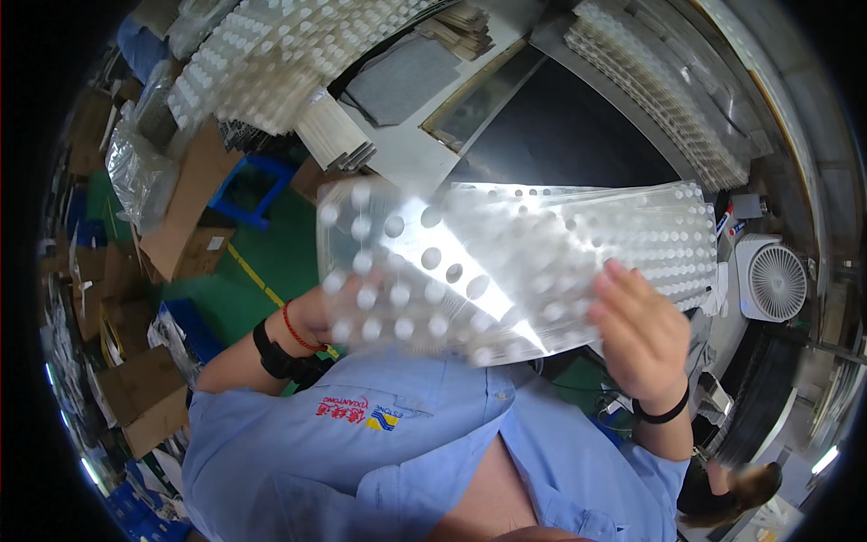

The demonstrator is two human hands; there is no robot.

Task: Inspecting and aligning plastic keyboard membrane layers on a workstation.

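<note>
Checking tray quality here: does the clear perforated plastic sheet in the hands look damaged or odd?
No damage shows on the clear perforated plastic sheet. The left hand and right hand hold it tilted; motion blur and glare hide fine detail.

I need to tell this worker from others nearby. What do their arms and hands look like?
Bare hands. The left hand has a red cord and a black band at the wrist; the right hand has a thin black wristband. Short light blue shirt sleeves.

We hold both hands up near our chest. Our left hand (pixel 312 312) is partly hidden; our right hand (pixel 639 334) has bent fingers.
</note>
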